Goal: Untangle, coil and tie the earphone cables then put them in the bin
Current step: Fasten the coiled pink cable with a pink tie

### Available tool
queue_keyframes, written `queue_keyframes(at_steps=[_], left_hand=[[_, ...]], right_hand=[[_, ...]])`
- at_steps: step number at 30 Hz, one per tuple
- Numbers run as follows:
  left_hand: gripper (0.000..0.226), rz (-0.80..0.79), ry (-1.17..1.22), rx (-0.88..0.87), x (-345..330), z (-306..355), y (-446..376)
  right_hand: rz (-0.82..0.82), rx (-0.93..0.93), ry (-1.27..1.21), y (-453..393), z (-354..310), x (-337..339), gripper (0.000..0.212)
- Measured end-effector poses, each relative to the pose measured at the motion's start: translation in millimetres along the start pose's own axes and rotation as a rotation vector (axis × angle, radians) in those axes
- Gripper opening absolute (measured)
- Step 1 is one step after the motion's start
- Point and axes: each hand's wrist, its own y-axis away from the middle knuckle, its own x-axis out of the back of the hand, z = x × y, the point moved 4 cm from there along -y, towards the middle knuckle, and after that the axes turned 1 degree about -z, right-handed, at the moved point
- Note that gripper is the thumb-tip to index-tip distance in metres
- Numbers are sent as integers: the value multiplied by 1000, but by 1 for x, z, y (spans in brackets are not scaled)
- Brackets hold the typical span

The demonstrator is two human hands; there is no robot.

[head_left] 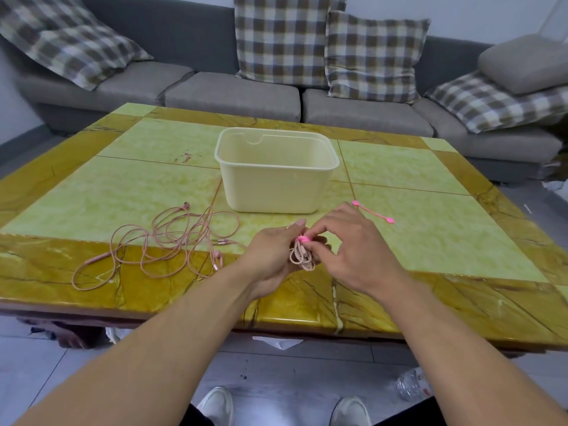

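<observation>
The left hand (273, 250) holds a small coiled earphone cable (302, 256) just above the near edge of the table (430, 241), fingers curled round the bundle. The right hand (347, 241) pinches a pink tie (302, 239) at the top of that coil; thumb and forefinger are closed on it. Whether the tie is already fastened cannot be told, as the fingers cover its ends.

Step in hand, by judgement: tying coil 1 of 2. The next move calls for closing the tie snugly round the bundle without letting the loops spring loose, then carrying it forward to the bin (276, 170), which stands near the table's centre, just beyond the hands, with nothing visible inside.

A 2nd earphone cable (159, 241) lies loose and tangled towards the near left corner, well apart from the bin. A spare pink tie (373, 212) lies flat to the right of the bin, near the right hand.

Beyond the far edge stands a grey sofa (230, 93) with checked cushions.

No brand, label or legible writing is visible on any item.
</observation>
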Motion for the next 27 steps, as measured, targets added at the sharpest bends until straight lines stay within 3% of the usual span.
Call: queue_keyframes(at_steps=[3,7,11,16,23,27], left_hand=[[37,37,-40,-40,0,-1,1],[39,10,-86,-105,2,0,-1],[40,-63,26,12,2,-3,0],[34,-81,12,-64,2,-1,0],[23,14,72,-166,0,-1,1],[30,80,-135,-176,4,4,1]], right_hand=[[84,23,39,0,-5,-1,9],[125,-90,-37,1,-1,-1,12],[136,-84,-9,1,5,1,13],[61,-69,79,-4,10,0,12],[15,8,174,-9,1,-6,14],[-10,-60,97,-9,1,-6,16]])
